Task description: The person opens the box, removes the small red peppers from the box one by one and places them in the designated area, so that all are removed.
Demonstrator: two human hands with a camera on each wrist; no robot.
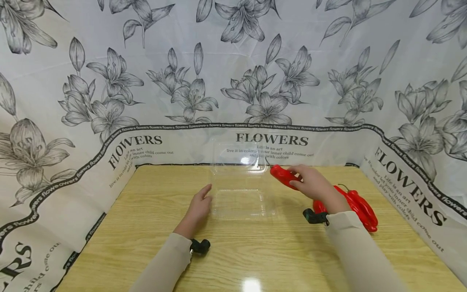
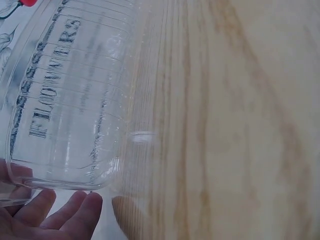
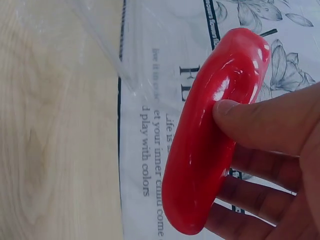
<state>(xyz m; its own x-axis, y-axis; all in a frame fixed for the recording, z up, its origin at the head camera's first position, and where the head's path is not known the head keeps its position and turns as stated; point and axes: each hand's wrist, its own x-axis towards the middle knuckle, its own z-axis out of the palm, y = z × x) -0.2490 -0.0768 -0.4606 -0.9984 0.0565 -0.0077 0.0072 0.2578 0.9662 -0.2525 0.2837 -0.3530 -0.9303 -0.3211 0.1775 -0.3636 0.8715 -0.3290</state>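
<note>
My right hand (image 1: 308,182) grips a glossy red pepper (image 1: 282,176) above the table, its thin stem pointing away. In the right wrist view the thumb (image 3: 260,122) presses one side of the pepper (image 3: 210,135) and the other fingers curl behind it. A clear plastic clamshell box (image 1: 238,217) lies with its lid (image 1: 233,156) raised at the back. To its left, my left hand (image 1: 197,209) has loosely extended fingers at the box's edge. In the left wrist view, those fingers (image 2: 82,217) are right at a corner of the clear plastic.
More red peppers (image 1: 363,209) lie in a pile at the right, partly behind the right wrist. The wood-grain table (image 1: 251,255) is bordered by a flower-printed cloth (image 1: 189,146) at the back and sides.
</note>
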